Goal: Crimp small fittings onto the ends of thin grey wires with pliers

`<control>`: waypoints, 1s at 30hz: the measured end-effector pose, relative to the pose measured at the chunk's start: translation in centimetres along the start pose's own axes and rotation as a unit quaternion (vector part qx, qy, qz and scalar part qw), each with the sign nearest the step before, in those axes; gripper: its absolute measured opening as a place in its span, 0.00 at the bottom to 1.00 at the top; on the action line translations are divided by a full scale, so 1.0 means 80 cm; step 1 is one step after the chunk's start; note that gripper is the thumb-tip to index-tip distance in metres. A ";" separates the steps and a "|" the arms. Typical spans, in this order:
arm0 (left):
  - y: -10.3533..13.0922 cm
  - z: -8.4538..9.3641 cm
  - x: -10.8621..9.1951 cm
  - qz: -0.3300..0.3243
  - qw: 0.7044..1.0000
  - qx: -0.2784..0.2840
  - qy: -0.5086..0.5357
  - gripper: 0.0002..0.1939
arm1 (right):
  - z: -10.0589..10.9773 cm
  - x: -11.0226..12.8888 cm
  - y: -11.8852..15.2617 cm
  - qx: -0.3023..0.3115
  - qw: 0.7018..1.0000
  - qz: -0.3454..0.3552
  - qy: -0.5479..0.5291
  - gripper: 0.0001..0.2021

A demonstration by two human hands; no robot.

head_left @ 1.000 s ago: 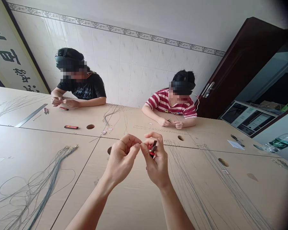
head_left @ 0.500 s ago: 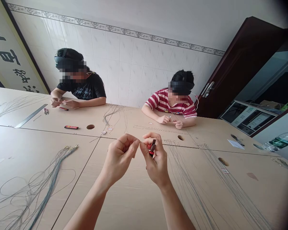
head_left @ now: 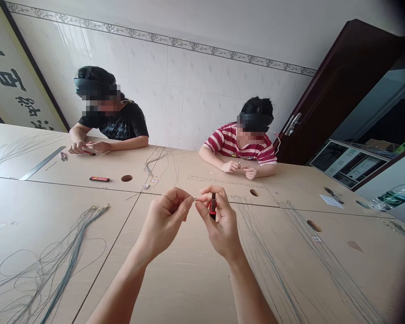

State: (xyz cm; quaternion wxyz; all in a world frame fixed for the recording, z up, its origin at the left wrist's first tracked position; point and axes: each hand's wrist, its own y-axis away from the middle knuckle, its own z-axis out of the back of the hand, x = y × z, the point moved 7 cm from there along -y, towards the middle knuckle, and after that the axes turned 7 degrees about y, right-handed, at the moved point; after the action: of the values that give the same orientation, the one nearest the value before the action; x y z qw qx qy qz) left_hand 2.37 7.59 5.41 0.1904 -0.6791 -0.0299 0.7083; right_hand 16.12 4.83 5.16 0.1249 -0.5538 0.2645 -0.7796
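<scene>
My left hand [head_left: 165, 218] is raised over the table, thumb and index finger pinched on something too small to make out. My right hand [head_left: 221, 220] is close beside it, fingertips almost touching the left ones at a tiny pale bit. Curled in the right palm is a red and black lighter [head_left: 213, 208] with a dark metal top, upright between the fingers. To the left of my hands lies a bundle of grey-blue cords [head_left: 72, 252] with small metallic ends. Another spread of thin cords [head_left: 266, 252] runs past my right forearm.
Two people sit across the table [head_left: 175, 288], working with their hands. On it lie a red and black lighter [head_left: 99, 179], a metal ruler [head_left: 42, 163], more cords [head_left: 151, 162] and a pen [head_left: 333, 195] on paper. Round holes [head_left: 127, 178] pierce the tabletop. A bottle [head_left: 394, 196] stands far right.
My hands have shifted slightly left and apart, and a tiny pale bit shows between the fingertips. The lighter has turned more upright in my right hand.
</scene>
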 end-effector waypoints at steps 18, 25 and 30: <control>0.004 -0.009 0.007 0.049 0.995 0.060 -0.059 0.13 | -0.001 -0.005 -0.002 0.022 0.998 -0.040 -0.052 0.07; -0.003 0.007 0.007 0.041 0.998 0.026 -0.044 0.12 | -0.030 -0.083 0.002 -0.019 0.765 -0.369 -0.527 0.11; -0.007 0.018 0.006 0.037 0.999 0.007 -0.027 0.11 | -0.067 -0.099 0.018 0.073 0.707 -0.436 -0.552 0.05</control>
State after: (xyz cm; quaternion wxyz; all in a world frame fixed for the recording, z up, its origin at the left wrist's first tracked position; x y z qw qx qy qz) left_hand 1.07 8.60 5.26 0.1674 -0.6594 -0.0047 0.7329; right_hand 13.79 8.97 -3.24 -0.0651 -0.9283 -0.1799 -0.3188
